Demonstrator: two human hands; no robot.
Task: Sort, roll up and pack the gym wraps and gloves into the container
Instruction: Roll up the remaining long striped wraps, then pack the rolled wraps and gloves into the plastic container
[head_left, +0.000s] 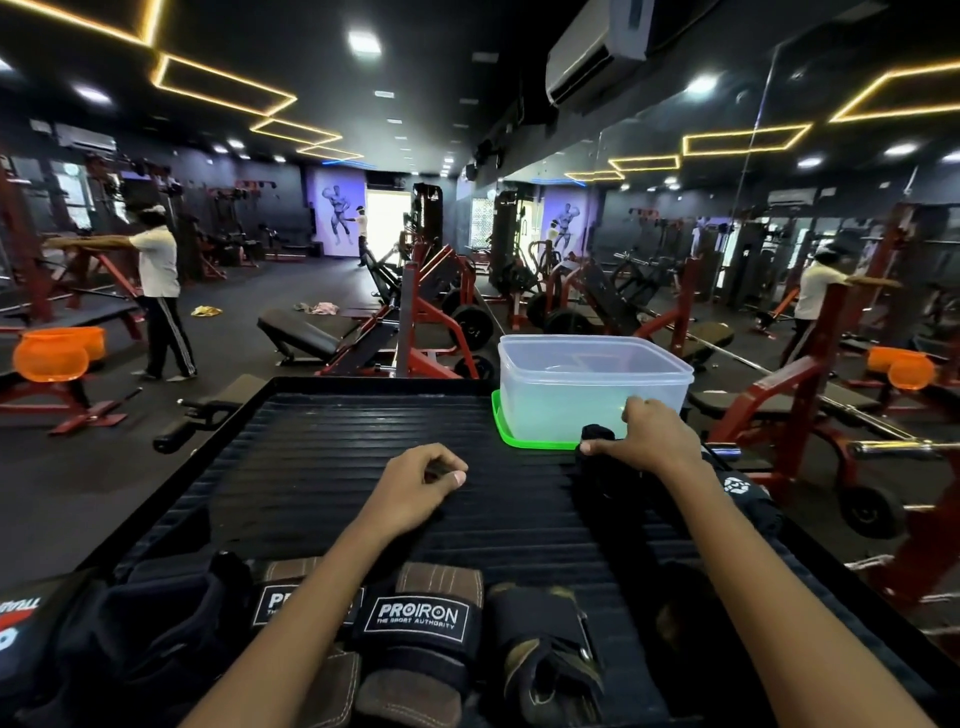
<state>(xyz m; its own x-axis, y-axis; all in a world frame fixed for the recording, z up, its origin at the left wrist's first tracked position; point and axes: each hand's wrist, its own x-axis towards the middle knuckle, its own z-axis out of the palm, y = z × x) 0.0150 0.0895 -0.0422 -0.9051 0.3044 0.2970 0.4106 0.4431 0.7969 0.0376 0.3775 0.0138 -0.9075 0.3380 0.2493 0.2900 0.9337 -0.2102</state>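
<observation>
Your right hand (647, 434) is gripping a black fabric wrap (597, 457), thumb pinching its soft bunched end just in front of the clear plastic container (592, 387), which is sitting on its bright green lid (506, 434) at the far right of the ribbed black rubber platform (363, 447). Your left hand (415, 486) is resting on the ridges, fingers curled loosely and holding nothing. Nearest you, brown suede gloves with black PROIRON straps (415, 618) are lying in a row beside a dark, worn glove (540, 639) with a metal buckle.
</observation>
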